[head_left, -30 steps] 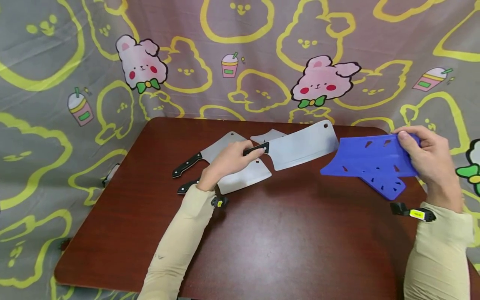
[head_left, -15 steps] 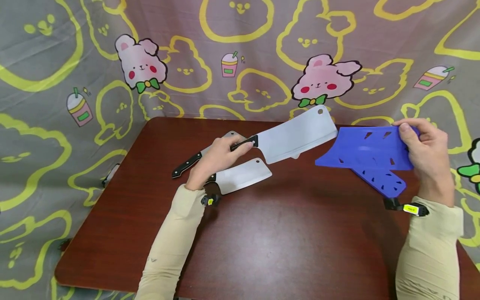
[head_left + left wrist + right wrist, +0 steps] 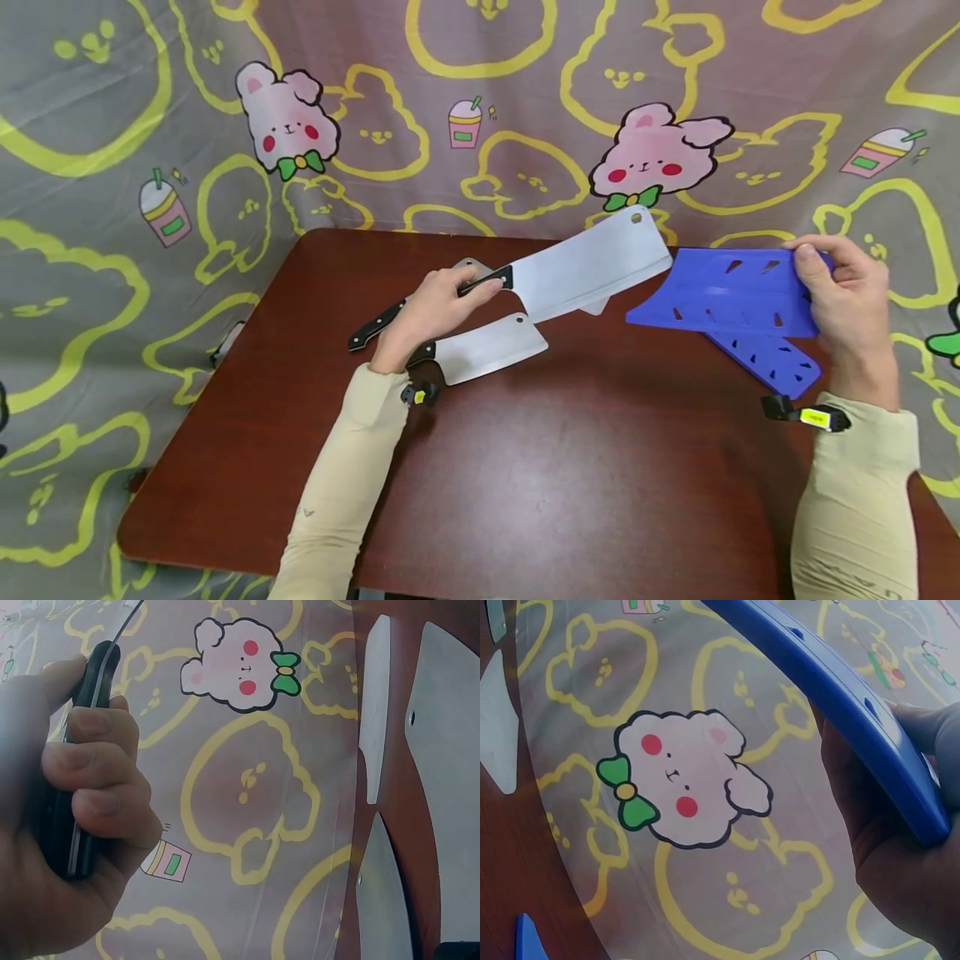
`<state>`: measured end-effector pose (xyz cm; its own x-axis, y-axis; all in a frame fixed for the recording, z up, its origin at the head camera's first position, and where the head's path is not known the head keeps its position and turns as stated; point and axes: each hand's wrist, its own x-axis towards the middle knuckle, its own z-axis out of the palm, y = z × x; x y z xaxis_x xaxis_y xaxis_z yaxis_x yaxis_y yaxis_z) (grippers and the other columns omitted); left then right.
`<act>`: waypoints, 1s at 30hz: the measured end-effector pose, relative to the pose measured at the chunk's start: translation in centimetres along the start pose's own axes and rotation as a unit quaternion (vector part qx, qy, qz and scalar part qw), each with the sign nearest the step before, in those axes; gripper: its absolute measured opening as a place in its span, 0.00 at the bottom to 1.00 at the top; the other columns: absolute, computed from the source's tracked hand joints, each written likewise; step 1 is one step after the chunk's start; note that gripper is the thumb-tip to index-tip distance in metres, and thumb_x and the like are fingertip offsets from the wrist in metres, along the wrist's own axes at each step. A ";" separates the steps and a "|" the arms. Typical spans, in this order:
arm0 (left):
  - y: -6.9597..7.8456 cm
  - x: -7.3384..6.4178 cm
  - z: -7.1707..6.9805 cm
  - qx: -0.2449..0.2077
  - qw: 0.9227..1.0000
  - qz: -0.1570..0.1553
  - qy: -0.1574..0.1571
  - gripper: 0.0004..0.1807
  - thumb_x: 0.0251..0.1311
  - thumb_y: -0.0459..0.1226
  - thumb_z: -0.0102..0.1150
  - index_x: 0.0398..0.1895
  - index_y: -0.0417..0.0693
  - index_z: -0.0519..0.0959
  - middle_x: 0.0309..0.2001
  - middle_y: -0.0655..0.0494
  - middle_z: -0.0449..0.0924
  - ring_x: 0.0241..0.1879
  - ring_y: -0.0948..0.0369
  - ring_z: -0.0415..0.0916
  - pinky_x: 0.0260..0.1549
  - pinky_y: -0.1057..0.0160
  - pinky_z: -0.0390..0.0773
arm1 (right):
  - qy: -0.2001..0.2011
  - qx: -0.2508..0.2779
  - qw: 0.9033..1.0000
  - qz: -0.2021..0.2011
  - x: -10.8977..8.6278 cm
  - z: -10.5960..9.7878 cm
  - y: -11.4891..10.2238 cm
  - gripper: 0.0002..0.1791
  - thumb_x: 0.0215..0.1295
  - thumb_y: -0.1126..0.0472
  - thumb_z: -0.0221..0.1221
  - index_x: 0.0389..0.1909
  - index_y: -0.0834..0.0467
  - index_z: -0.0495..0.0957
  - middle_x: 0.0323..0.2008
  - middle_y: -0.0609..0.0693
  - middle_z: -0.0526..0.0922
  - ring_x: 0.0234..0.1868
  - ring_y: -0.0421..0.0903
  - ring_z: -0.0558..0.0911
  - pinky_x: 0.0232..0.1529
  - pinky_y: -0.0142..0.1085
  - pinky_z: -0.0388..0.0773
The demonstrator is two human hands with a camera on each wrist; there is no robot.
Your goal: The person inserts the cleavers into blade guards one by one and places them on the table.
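In the head view my left hand (image 3: 438, 307) grips a cleaver (image 3: 588, 262) by its black handle, the broad blade raised and pointing right. The left wrist view shows my fingers (image 3: 97, 769) curled round that handle. My right hand (image 3: 851, 292) pinches a blue slotted blade sheath (image 3: 731, 292) at its right end, thumb in front. The blade's end and the sheath's left side lie close together in the head view; whether they touch I cannot tell. From the right wrist the sheath (image 3: 832, 694) appears nearly edge-on.
Two more cleavers lie on the brown table (image 3: 525, 492): one nearer (image 3: 491, 348), another (image 3: 378, 323) partly behind my left hand. A pale flat piece (image 3: 597, 306) shows beneath the raised blade. A second blue sheath (image 3: 776, 364) lies at the right. Patterned cloth (image 3: 525, 108) hangs behind.
My left hand has lifted the cleaver up and leftward. My right hand has risen slightly and shifted left with the sheath. Over the last half second both have moved very little.
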<state>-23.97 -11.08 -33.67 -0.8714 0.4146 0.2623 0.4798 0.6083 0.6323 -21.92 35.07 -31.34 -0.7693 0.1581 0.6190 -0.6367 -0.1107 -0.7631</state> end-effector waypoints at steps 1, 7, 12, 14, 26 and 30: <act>-0.1 -0.1 0.0 -0.001 1.000 -0.003 -0.002 0.25 0.59 0.65 0.42 0.21 0.56 0.66 0.14 0.59 0.56 0.17 0.62 0.57 0.21 0.64 0.61 | -0.001 -0.001 1.000 0.003 0.0 0.1 0.1 0.11 0.60 0.76 0.54 0.39 0.82 0.72 0.29 0.55 0.83 0.21 0.41 0.78 0.21 0.25 0.70; -0.2 -0.4 -0.3 -0.003 1.000 -0.003 0.000 0.25 0.59 0.64 0.42 0.21 0.56 0.67 0.14 0.59 0.56 0.16 0.61 0.57 0.20 0.63 0.60 | 0.004 0.002 1.000 -0.001 0.0 0.5 0.4 0.11 0.60 0.76 0.54 0.39 0.83 0.72 0.30 0.56 0.83 0.22 0.41 0.78 0.22 0.25 0.70; 0.0 -0.5 -0.5 -0.015 1.000 -0.005 -0.002 0.23 0.58 0.64 0.44 0.23 0.59 0.71 0.14 0.59 0.62 0.17 0.62 0.62 0.21 0.63 0.63 | 0.008 0.008 1.000 -0.012 -0.1 0.4 0.5 0.11 0.60 0.76 0.53 0.39 0.83 0.71 0.31 0.57 0.84 0.22 0.41 0.79 0.22 0.25 0.70; 0.1 -0.6 -0.7 -0.019 1.000 -0.004 -0.007 0.22 0.58 0.64 0.45 0.23 0.61 0.72 0.15 0.59 0.66 0.18 0.63 0.66 0.22 0.63 0.65 | 0.015 0.022 1.000 -0.010 -0.1 0.3 0.5 0.11 0.60 0.76 0.54 0.39 0.83 0.71 0.30 0.57 0.84 0.22 0.41 0.79 0.22 0.25 0.70; 1.4 -1.0 -1.5 -0.045 0.998 0.030 -0.022 0.19 0.61 0.61 0.46 0.26 0.60 0.74 0.15 0.58 0.68 0.18 0.63 0.67 0.20 0.63 0.66 | 0.008 0.096 0.995 -0.026 0.0 0.5 -0.2 0.11 0.61 0.77 0.52 0.37 0.86 0.69 0.22 0.60 0.80 0.18 0.45 0.78 0.18 0.28 0.72; 1.8 -1.1 -1.6 -0.051 0.998 0.030 -0.022 0.18 0.61 0.60 0.46 0.27 0.60 0.73 0.15 0.58 0.68 0.18 0.62 0.66 0.20 0.63 0.66 | 0.018 0.104 0.994 -0.028 -0.1 0.9 -0.2 0.11 0.60 0.77 0.52 0.37 0.86 0.69 0.23 0.61 0.80 0.17 0.45 0.77 0.17 0.28 0.71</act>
<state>-22.31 -11.54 -31.70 -0.8347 0.4795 0.2709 0.5162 0.5095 0.6884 -21.76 34.17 -31.02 -0.7328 0.2046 0.6489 -0.6780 -0.2998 -0.6711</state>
